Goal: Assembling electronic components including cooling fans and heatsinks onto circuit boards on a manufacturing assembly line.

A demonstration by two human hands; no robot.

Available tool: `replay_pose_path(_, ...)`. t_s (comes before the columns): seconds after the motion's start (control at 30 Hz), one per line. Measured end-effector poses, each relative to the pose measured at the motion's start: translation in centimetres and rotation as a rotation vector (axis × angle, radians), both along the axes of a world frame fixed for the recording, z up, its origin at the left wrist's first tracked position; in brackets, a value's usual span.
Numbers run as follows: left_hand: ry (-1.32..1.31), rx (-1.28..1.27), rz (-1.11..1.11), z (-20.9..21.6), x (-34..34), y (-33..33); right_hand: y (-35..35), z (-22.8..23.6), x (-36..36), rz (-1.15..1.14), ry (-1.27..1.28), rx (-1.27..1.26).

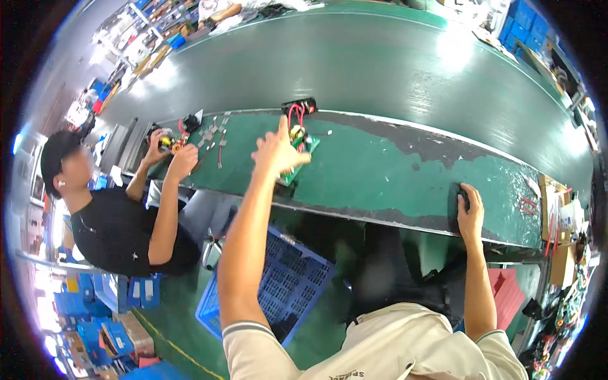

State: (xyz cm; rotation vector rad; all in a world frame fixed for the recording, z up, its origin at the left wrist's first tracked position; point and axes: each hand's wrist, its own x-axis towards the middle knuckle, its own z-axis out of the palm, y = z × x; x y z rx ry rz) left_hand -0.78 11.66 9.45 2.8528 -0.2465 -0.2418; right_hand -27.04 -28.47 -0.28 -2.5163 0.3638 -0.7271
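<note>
My left hand (277, 154) reaches out over the green bench with its fingers spread, the index finger stretched forward and the thumb out to the right. Beneath and beside it lies a green circuit board (292, 171) with yellow and other small parts; the hand partly hides it. Red wires (295, 113) run from the board to a black part (306, 104) at the bench's far edge. Over on the right, near the front edge of the bench, my right hand (470, 214) is curled round a small black object (464, 197), mostly covered by the fingers.
At the left a co-worker (120, 221) in black handles parts beside loose wires and connectors (212, 134). Below the bench (380, 171) stands a blue plastic crate (297, 266). Cardboard boxes (562, 265) and red wires are at the right end; a wide green surface (354, 63) lies beyond.
</note>
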Motion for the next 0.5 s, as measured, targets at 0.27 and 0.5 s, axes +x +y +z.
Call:
replay_pose_path(0.27, -0.054, -0.757, 0.024, 1.4, 3.4, 6.8, -0.1, -0.3, -0.1, -0.024, 0.012, -0.004)
replay_pose_path(0.5, -0.354, -0.366, 0.107, -4.2, -5.0, 12.1, 0.5, 0.4, 0.9, 0.002, -0.002, -0.151)
